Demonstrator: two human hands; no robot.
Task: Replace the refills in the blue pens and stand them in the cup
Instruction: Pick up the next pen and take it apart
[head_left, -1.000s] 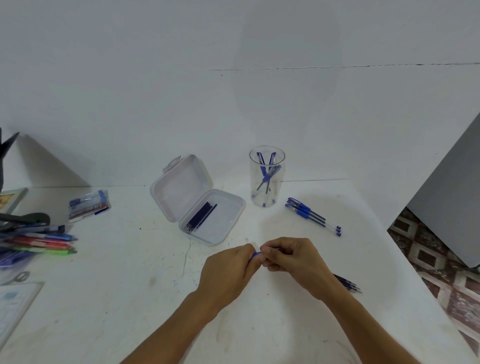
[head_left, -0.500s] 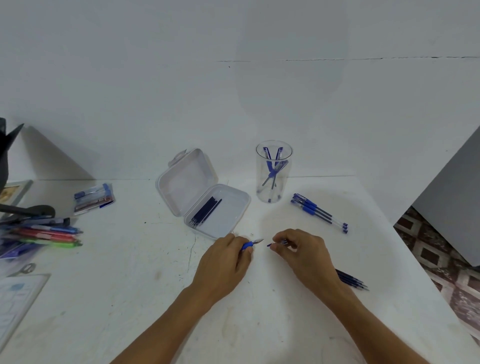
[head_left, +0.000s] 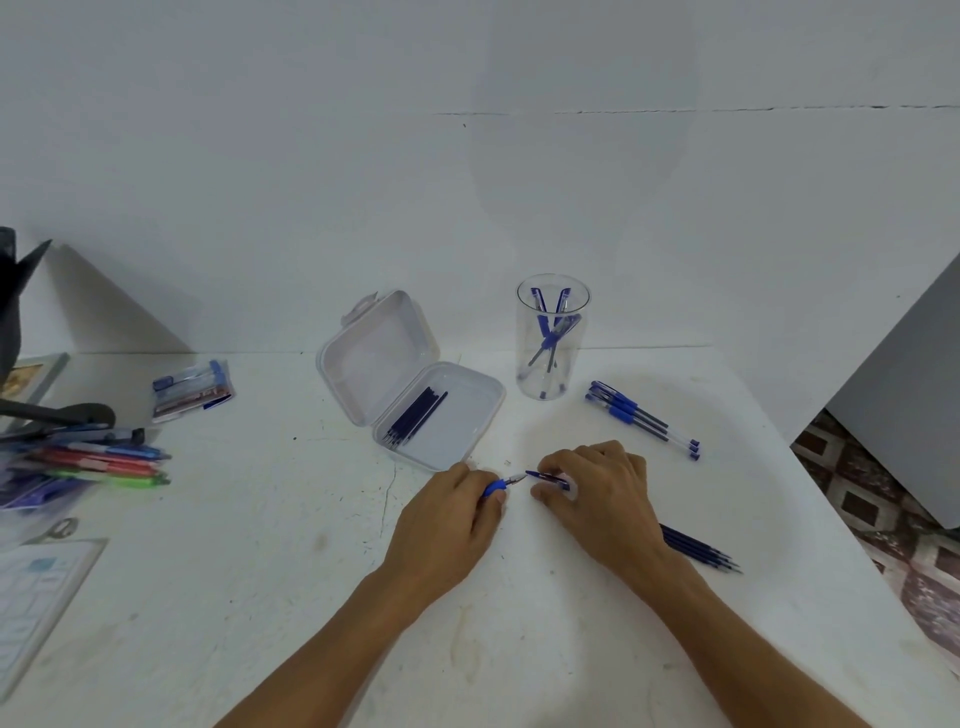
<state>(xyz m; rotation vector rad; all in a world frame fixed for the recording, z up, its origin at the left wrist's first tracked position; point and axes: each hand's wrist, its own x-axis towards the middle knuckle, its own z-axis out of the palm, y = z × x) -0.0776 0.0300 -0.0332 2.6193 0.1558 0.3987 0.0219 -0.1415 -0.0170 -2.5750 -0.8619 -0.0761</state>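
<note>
On the scuffed white tabletop (head_left: 260, 571) by a bare white wall (head_left: 260, 156), the left hand (head_left: 452, 512) pinches a blue-gripped pen front (head_left: 496, 486). The right hand (head_left: 602, 493) curls round the pen's clear barrel (head_left: 548, 477); the two parts are just apart. A clear plastic cup (head_left: 576, 374) behind them holds blue pens (head_left: 548, 340). Patterned floor tiles (head_left: 872, 493) show on the right.

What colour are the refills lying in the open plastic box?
Dark blue, nearly black. The refills show best in the head view.

Coloured markers (head_left: 98, 462) and a plastic packet (head_left: 192, 389) lie left — tiled floor (head_left: 857, 499) right.
</note>
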